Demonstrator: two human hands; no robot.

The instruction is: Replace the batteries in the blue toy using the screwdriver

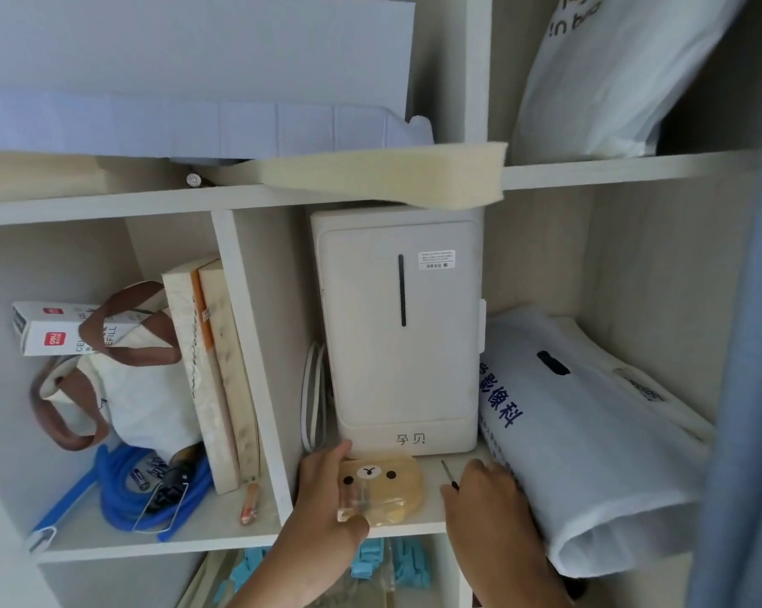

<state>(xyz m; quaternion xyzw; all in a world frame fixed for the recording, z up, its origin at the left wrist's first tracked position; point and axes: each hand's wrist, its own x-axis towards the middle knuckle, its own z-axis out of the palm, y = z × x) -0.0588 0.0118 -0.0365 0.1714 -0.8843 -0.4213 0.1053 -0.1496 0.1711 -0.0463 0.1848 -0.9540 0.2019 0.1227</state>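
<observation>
Head view, white appliance (397, 335) marked 孕贝 just beyond the fingertips, Deli box (50, 333) reading REFILL far left, left hand (322, 493) pinching bear-face pouch (388, 480) holding batteries (356, 498), right hand (484, 506) curled round screwdriver (448, 473), tip upward beside the pouch.

Left hand (322, 489) grips bear pouch (390, 480) holding batteries (356, 498), near shelf (432, 517) edge; right hand (486, 502) holds screwdriver (449, 474); white appliance (397, 326) behind.

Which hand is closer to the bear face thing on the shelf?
Left. The left hand grips the bear case at its left edge, thumb by its top. The right hand is apart from it, off to its right, holding the screwdriver.
</observation>
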